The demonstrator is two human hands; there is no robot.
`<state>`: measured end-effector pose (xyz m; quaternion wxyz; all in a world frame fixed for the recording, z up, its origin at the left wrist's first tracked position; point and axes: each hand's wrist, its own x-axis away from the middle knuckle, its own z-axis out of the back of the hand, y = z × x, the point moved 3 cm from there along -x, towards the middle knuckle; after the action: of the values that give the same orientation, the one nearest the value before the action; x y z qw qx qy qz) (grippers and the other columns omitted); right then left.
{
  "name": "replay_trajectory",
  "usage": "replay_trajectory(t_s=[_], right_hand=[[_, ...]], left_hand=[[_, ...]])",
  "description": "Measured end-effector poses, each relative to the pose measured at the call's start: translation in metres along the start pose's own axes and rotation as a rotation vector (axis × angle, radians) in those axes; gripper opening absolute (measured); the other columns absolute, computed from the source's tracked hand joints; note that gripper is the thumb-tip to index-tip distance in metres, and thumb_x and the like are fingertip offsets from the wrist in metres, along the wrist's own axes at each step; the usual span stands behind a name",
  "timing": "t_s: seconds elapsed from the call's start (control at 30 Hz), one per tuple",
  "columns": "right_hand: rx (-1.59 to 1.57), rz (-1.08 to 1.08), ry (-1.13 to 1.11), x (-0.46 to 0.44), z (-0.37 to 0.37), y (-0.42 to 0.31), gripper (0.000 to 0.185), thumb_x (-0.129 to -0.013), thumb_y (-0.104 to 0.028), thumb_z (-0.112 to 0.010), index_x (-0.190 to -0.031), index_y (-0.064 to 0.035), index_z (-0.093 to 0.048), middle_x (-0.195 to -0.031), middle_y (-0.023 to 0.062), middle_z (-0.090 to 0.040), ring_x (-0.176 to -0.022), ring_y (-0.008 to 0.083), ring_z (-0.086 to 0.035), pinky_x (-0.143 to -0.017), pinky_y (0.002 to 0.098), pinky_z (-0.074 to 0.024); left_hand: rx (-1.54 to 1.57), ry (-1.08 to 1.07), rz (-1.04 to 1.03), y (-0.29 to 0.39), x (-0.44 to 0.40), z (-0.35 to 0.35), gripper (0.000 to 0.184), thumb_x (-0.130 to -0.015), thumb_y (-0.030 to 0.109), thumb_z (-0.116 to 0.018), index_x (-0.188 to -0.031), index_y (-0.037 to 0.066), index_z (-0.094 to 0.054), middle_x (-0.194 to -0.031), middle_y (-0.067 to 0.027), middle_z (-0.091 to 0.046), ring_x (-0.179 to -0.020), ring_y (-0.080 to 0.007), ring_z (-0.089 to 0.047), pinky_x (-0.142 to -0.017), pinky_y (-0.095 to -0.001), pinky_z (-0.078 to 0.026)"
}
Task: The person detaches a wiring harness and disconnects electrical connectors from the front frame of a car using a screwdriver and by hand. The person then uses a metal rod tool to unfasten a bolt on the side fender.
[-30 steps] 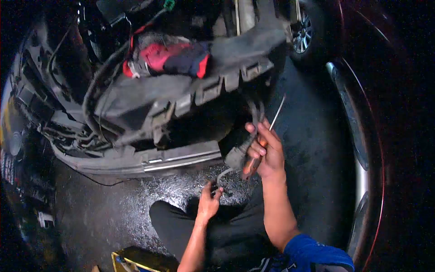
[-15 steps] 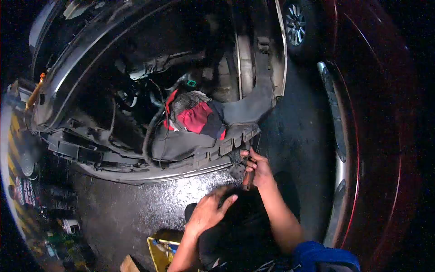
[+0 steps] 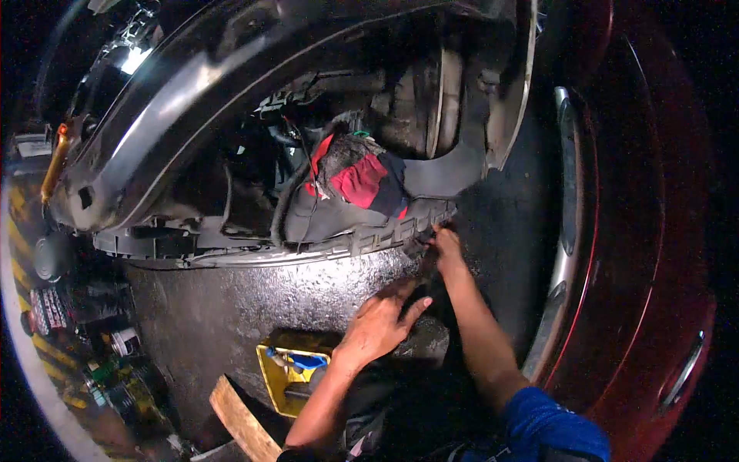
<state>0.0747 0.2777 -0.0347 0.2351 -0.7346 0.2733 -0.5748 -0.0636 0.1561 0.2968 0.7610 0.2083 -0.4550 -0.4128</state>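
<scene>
My right hand is at the right end of the car's dark plastic bumper, its fingers curled in against the clipped edge. Whatever lies in those fingers is too dark to make out. Lower and to the left, my left hand hangs over the floor with its thumb spread from the fingers, holding nothing I can see. A bundled red, black and grey cloth rests on the bumper's inner side, close to a dark hose.
Below my left hand stands a yellow container with blue items inside, beside a wooden board. A dark red car runs along the right side. An orange-handled tool hangs at the far left.
My view has shifted, so the yellow container and board show more fully. My right hand now reaches to the bumper edge; the reddish-brown handle seen in it before no longer shows.
</scene>
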Motion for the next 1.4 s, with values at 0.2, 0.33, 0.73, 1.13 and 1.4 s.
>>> replay_trajectory(t_s=[0.2, 0.33, 0.73, 1.13, 1.4], right_hand=[[0.059, -0.371, -0.124, 0.006, -0.010, -0.002, 0.025, -0.090, -0.023, -0.063, -0.111, -0.0107, -0.065, -0.097, 0.0031, -0.066, -0.081, 0.0207, -0.062, -0.070, 0.0393, -0.0513], [0.104, -0.568, -0.183, 0.042, -0.020, -0.050, 0.023, -0.089, -0.028, -0.067, -0.106, -0.0121, -0.067, -0.088, 0.0024, -0.065, -0.075, 0.0191, -0.059, -0.068, 0.0380, -0.0517], [0.095, -0.501, -0.163, 0.018, 0.019, -0.060, 0.017, -0.092, -0.023, -0.062, -0.098, -0.0079, -0.068, -0.082, 0.0071, -0.067, -0.070, 0.0218, -0.063, -0.064, 0.0392, -0.0544], [0.085, -0.521, -0.065, 0.083, -0.043, -0.096, 0.022, -0.094, -0.025, -0.065, -0.080, -0.0138, -0.054, -0.069, -0.0021, -0.051, -0.053, 0.0089, -0.045, -0.054, 0.0273, -0.0396], [0.023, -0.537, -0.198, 0.092, -0.044, -0.098, 0.019, -0.094, -0.031, -0.067, -0.088, -0.0155, -0.057, -0.071, -0.0068, -0.056, -0.052, 0.0052, -0.040, -0.052, 0.0243, -0.0374]], left_hand=[[0.030, 0.128, -0.035, 0.012, -0.044, 0.023, 0.042, -0.096, 0.038, -0.062, -0.120, 0.003, -0.065, -0.109, -0.0242, -0.068, -0.101, -0.0421, -0.066, -0.087, -0.0455, -0.051], [-0.103, 0.356, -0.076, 0.044, -0.085, 0.048, 0.037, -0.096, 0.029, -0.063, -0.111, -0.005, -0.064, -0.100, -0.0254, -0.068, -0.090, -0.0429, -0.064, -0.081, -0.0463, -0.051], [0.183, 0.519, -0.129, 0.017, -0.090, -0.057, 0.021, -0.094, 0.015, -0.064, -0.100, -0.005, -0.063, -0.104, -0.0244, -0.063, -0.090, -0.0406, -0.062, -0.081, -0.0460, -0.050], [-0.132, 0.553, 0.071, -0.076, -0.097, -0.102, 0.062, -0.094, 0.042, -0.059, -0.131, -0.008, -0.053, -0.122, -0.0299, -0.058, -0.112, -0.0441, -0.053, -0.100, -0.0514, -0.040], [-0.276, 0.344, 0.073, -0.090, -0.111, -0.093, 0.055, -0.090, 0.057, -0.059, -0.086, 0.004, -0.075, -0.092, -0.0209, -0.071, -0.100, -0.0413, -0.064, -0.097, -0.0521, -0.041]])
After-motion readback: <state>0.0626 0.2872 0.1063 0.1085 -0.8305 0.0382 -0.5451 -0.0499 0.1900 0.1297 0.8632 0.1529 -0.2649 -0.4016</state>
